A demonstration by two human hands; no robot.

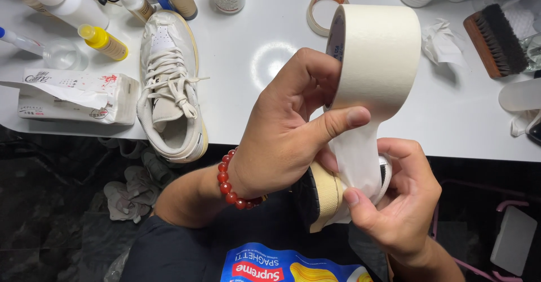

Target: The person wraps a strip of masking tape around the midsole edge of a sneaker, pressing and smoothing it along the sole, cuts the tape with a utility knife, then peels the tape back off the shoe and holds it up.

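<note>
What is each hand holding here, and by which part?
Left hand holds the wide roll of masking tape, fingers inside its core. Right hand presses the tape's free end onto a shoe.

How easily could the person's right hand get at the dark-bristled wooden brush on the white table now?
Probably not at once. The right hand is busy pressing the pulled strip of cream masking tape onto a shoe held low, below the table edge. The brush lies uncovered at the far right; only a crumpled tissue sits beside it.

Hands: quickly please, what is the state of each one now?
Left hand: closed on the wide roll of masking tape, fingers through its core.
Right hand: closed, pressing the pulled tape strip onto the shoe.
</note>
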